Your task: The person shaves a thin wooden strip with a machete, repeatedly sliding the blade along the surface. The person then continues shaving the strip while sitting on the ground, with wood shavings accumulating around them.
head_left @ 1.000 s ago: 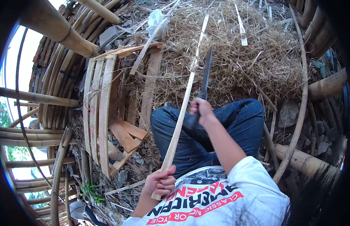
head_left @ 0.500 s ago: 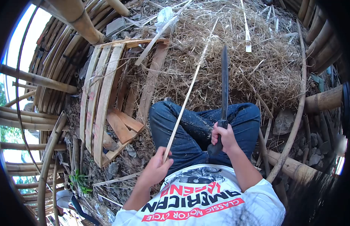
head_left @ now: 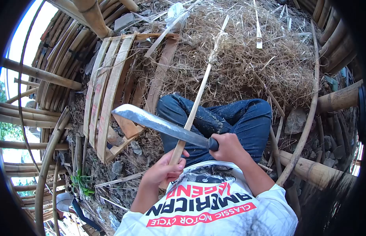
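One bamboo strip over jeans, near end grasped by the left hand; one machete, gripped in the right hand, crosses it, shallow outward strokes advisable.

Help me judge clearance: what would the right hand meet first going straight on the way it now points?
Probably the bamboo strip held in the left hand, up-left of the right hand in view; depth is unclear, so the blue jeans beneath might come first.
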Demonstrator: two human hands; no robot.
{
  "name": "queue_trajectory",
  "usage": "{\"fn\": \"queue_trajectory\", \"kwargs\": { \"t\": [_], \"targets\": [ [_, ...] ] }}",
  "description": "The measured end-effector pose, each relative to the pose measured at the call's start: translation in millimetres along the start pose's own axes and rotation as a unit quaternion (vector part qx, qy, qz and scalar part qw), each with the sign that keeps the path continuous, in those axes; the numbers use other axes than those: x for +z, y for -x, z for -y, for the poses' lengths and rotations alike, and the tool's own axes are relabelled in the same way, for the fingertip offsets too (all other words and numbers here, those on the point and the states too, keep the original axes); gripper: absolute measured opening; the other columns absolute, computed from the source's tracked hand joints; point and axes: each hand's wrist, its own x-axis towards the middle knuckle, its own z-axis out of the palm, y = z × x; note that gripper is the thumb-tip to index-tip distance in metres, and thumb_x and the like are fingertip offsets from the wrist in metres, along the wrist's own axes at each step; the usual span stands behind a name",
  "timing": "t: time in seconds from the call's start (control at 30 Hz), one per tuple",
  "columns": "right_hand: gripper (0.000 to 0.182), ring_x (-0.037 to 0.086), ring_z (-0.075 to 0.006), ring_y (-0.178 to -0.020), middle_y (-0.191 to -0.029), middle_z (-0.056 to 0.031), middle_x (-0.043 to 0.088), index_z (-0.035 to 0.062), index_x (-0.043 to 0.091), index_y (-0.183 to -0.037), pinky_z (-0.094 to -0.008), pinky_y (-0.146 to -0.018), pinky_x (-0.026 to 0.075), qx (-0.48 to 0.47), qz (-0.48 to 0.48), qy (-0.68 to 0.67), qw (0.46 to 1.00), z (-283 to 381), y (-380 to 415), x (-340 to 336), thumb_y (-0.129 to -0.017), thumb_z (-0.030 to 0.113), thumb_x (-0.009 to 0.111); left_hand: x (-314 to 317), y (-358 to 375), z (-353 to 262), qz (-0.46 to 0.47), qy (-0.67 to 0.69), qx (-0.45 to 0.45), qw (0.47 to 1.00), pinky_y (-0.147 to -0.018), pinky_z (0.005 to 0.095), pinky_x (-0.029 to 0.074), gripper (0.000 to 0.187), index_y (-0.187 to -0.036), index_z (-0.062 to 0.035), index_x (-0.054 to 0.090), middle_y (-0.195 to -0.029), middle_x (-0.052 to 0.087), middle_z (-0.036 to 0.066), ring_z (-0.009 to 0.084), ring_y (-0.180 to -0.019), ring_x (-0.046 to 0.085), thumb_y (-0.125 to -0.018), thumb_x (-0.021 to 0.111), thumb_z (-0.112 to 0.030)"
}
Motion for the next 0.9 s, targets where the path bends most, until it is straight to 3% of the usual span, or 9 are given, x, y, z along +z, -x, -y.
{"fn": "queue_trajectory", "kwargs": {
  "t": [0.2,0.3,0.37,0.47,0.6,0.67,0.83,0.9],
  "targets": [
    [0.026,0.067,-0.0342,-0.075,-0.078,-0.0152,0.068,0.0075,0.064,-0.084,-0.0445,-0.069,0.053,0.036,-0.011,0.108,0.993,-7,-9,-9,-0.069,0.028,0.073,-8,0,19,0.048,0.071,0.043,0.995,-0.040,0.0151,0.026,0.048,-0.123,-0.0007,0.038,-0.076,0.040,-0.001,0.0004,-0.051,0.035,-0.086,0.068,-0.010],
    [0.027,0.067,-0.0352,-0.074,-0.075,-0.0153,0.068,0.0077,0.065,-0.084,-0.0446,-0.070,0.053,0.023,-0.010,0.091,0.996,3,-3,-13,-0.070,0.030,0.073,1,-3,20,-0.005,0.014,0.038,0.999,-0.041,0.0152,0.027,0.046,-0.122,-0.0017,0.040,-0.074,0.040,-0.003,0.0003,-0.051,0.035,-0.086,0.068,-0.011],
    [0.026,0.068,-0.0352,-0.073,-0.074,-0.0156,0.068,0.0081,0.066,-0.082,-0.0443,-0.070,0.054,0.030,0.013,0.069,0.997,15,0,-12,-0.070,0.030,0.072,7,-9,23,-0.085,-0.163,0.035,0.982,-0.043,0.0182,0.028,0.040,-0.120,-0.0036,0.041,-0.070,0.036,-0.007,0.0004,-0.052,0.034,-0.089,0.066,-0.009],
    [0.024,0.068,-0.0348,-0.073,-0.073,-0.0163,0.068,0.0087,0.069,-0.078,-0.0438,-0.071,0.055,0.051,0.026,0.056,0.997,12,-1,-7,-0.070,0.031,0.072,9,-13,31,-0.096,-0.246,0.062,0.963,-0.047,0.0198,0.030,0.037,-0.118,-0.0037,0.041,-0.068,0.034,-0.007,0.0013,-0.055,0.034,-0.090,0.065,-0.007],
    [0.020,0.068,-0.0351,-0.072,-0.072,-0.0168,0.068,0.0090,0.071,-0.075,-0.0433,-0.071,0.056,0.103,-0.012,0.118,0.988,-2,-14,-16,-0.066,0.027,0.073,13,-5,31,-0.080,-0.156,0.021,0.984,-0.048,0.0184,0.029,0.035,-0.116,-0.0050,0.043,-0.070,0.034,-0.008,0.0010,-0.055,0.034,-0.089,0.065,-0.003],
    [0.021,0.069,-0.0347,-0.074,-0.075,-0.0180,0.069,0.0082,0.071,-0.076,-0.0431,-0.073,0.056,0.122,0.000,0.143,0.982,-13,-24,-23,-0.068,0.028,0.070,10,-10,33,-0.093,-0.279,0.083,0.952,-0.052,0.0190,0.029,0.034,-0.115,-0.0049,0.042,-0.069,0.032,-0.008,0.0015,-0.059,0.033,-0.089,0.064,-0.002],
    [0.022,0.068,-0.0358,-0.074,-0.073,-0.0185,0.068,0.0063,0.069,-0.077,-0.0447,-0.073,0.055,0.081,-0.011,0.109,0.991,13,-14,-16,-0.069,0.026,0.068,16,-15,24,-0.114,-0.336,0.063,0.933,-0.055,0.0202,0.028,0.036,-0.116,-0.0042,0.042,-0.068,0.031,-0.008,0.0027,-0.061,0.031,-0.088,0.065,-0.003],
    [0.018,0.067,-0.0381,-0.071,-0.069,-0.0184,0.066,0.0066,0.068,-0.074,-0.0454,-0.070,0.055,0.032,0.026,0.124,0.991,24,-10,-11,-0.068,0.024,0.070,19,-13,25,-0.107,-0.338,0.053,0.933,-0.055,0.0206,0.028,0.037,-0.116,-0.0042,0.042,-0.068,0.031,-0.007,0.0031,-0.060,0.031,-0.088,0.066,-0.003]
  ]
}}
